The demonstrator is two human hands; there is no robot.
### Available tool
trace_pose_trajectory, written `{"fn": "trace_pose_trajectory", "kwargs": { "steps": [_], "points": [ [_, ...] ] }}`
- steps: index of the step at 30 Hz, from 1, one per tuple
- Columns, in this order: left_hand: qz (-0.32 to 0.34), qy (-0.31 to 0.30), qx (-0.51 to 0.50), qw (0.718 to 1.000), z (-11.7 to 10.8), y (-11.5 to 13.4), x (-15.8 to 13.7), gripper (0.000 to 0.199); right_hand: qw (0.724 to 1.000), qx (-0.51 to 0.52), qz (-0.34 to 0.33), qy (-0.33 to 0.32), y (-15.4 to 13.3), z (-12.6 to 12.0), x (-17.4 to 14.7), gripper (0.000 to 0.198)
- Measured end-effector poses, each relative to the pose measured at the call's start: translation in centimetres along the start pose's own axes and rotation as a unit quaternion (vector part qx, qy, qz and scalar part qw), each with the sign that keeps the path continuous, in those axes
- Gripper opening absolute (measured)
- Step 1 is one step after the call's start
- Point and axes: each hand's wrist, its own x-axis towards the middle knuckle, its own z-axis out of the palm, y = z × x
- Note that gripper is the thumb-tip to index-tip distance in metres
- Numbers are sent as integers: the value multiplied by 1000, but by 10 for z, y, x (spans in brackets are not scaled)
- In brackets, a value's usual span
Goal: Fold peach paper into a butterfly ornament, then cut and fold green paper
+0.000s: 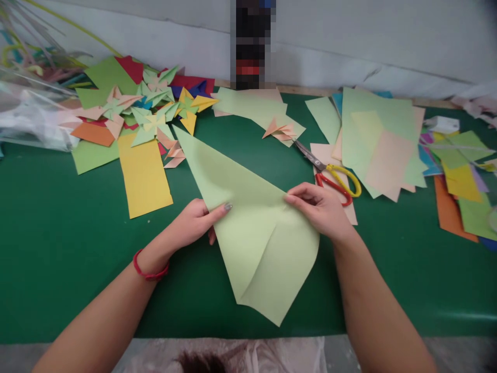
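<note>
Nearest the camera, the bare forearms (382,305) are slanting in from the lower corners, a red bracelet (150,270) circling the left wrist. Between them a pale green sheet (240,181) is standing partly raised over the green desk (392,280), folded so that its straight upper edge is running down toward the right and its tip is pointing up-left.

The left grip (194,223) is clasping the sheet's left edge, thumb lying on top and fingers passing underneath, probably to steady the paper. The right grip (321,207) is pinching the right end of the folded edge between thumb and forefinger, probably to keep the layers together. So the sheet is lying between both grips, its lower corners hanging nearer the person.

Scissors (319,165) are resting beyond the right grip, red and yellow handles toward it, seemingly within easy reach. Folded paper pieces (155,122) are clustering far left above a yellow sheet (145,178), and loose pale sheets (357,150) are overlapping at right, perhaps leaving the middle for handling.
</note>
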Motion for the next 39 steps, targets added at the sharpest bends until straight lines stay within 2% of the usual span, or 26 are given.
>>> {"fn": "trace_pose_trajectory", "kwargs": {
  "steps": [5,12,17,23,27,30,34,39],
  "points": [
    [-17,-50,-7,999,-1,-1,0,40,1000,11,2,5,2,1,0,19],
    [-58,-155,16,986,-4,1,0,35,999,18,-10,25,3,0,1,17],
    [-62,-194,7,979,-3,0,2,31,998,31,-9,47,5,2,2,15],
    [-54,-189,50,979,-3,-3,4,45,996,52,-12,69,6,5,4,13],
    [-54,-196,42,978,-3,0,3,50,994,58,-18,89,10,5,4,14],
    [-60,-170,23,983,-4,1,2,53,992,70,-15,100,12,6,5,15],
    [-68,-130,5,989,-5,2,3,41,993,83,-6,83,11,9,5,13],
    [-55,-109,-22,992,-7,3,4,31,995,77,-3,63,10,8,4,13]
  ]
}}
